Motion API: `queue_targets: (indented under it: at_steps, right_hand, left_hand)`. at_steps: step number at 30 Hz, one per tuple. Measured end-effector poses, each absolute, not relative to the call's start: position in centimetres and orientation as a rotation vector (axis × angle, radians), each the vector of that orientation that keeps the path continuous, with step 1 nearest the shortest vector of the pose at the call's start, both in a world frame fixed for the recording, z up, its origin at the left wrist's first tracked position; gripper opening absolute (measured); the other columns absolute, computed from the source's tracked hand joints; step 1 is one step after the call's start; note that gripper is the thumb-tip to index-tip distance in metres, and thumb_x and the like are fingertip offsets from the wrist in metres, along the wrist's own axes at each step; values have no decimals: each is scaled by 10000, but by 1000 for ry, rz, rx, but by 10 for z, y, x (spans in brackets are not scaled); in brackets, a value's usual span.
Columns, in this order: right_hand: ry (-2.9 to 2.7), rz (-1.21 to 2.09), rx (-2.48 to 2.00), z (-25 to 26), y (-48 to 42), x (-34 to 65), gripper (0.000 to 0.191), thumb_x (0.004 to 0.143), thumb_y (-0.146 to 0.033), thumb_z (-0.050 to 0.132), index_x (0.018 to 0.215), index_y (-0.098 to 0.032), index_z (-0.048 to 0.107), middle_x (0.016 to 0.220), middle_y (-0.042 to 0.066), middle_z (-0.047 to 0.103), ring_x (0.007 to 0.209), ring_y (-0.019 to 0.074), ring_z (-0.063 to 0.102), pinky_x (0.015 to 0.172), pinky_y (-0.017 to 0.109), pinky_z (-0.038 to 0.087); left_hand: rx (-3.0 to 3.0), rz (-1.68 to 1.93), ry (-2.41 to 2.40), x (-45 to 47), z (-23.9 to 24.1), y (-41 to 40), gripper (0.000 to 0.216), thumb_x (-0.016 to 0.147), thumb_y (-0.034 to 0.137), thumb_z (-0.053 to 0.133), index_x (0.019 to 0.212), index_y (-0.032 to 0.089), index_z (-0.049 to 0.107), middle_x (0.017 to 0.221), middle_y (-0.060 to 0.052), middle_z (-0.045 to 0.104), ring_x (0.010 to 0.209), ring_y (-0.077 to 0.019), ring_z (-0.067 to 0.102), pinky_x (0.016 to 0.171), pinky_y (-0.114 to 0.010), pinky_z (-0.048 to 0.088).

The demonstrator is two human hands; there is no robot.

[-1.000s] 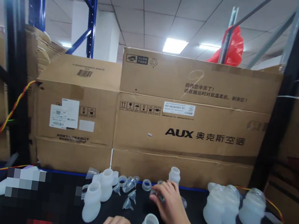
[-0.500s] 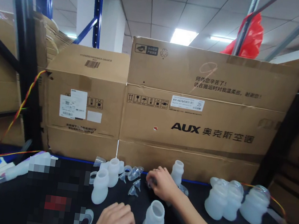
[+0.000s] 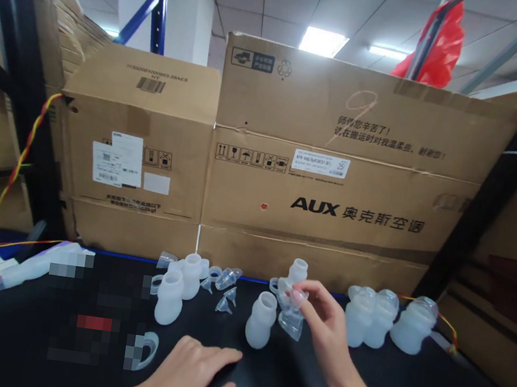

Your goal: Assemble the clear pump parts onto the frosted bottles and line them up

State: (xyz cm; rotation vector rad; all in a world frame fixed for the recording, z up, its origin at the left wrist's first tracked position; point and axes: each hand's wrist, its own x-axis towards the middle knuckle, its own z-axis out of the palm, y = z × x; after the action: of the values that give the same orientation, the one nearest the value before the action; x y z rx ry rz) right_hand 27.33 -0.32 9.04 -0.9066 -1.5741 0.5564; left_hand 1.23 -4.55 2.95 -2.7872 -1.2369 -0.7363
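Note:
My right hand (image 3: 329, 326) pinches a clear plastic piece (image 3: 287, 291) between thumb and fingers; its exact shape is partly hidden. Just below that piece is a clear cup-like part (image 3: 289, 324). Behind the fingers stands a frosted bottle (image 3: 298, 270). My left hand (image 3: 187, 371) rests low over the black surface, fingers apart, holding nothing. Nearest to it, a frosted bottle (image 3: 261, 326) stands upright with its mouth uncovered. Left of the hand lies a translucent ring (image 3: 151, 351). Small clear funnel-shaped pieces (image 3: 223, 305) lie beyond it.
Two open frosted bottles (image 3: 168, 305) stand at centre left, with rings and a clear cup (image 3: 229, 278) behind. Several clear-topped bottles (image 3: 412, 334) stand at right. White packaged items (image 3: 4, 280) lie at left. Cardboard (image 3: 321, 227) walls the back, between dark rack posts (image 3: 457, 239).
My right hand has drawn back and turned, now showing a clear piece in its fingers. My left hand has come away from the near bottle, which stands farther from me. The view has tilted down.

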Motion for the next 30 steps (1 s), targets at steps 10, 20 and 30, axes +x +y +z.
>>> queue_targets:
  at_steps: [10, 20, 30]
  right_hand:
    - [-1568, 1348, -698, 24, -57, 225, 358, 903, -538, 801, 873, -200, 687, 830, 18, 663, 786, 174, 607, 772, 296, 480]
    - [-1310, 1388, -700, 28, -44, 226, 465, 818, -603, 861, 858, -185, 662, 703, -4, 638, 610, 131, 572, 624, 262, 476]
    - [-1464, 1245, -755, 22, -49, 221, 386, 861, -550, 836, 823, -195, 690, 849, 16, 626, 732, 148, 566, 639, 261, 463]
  left_hand:
    - [-2816, -1221, -1066, 5, 31, -49, 919, 852, 291, 861, 1578, 422, 313, 1417, -20, 727, 1035, -184, 816, 807, -219, 630]
    - [-2862, -1570, -1025, 8, 42, -52, 540, 855, 385, 876, 1343, 342, 650, 1187, -4, 812, 888, -167, 809, 710, -199, 617]
    - [-2931, -1490, -1298, 15, 45, -56, 377, 878, 201, 764, 1240, 296, 720, 1117, -22, 797, 851, -155, 748, 698, -223, 584]
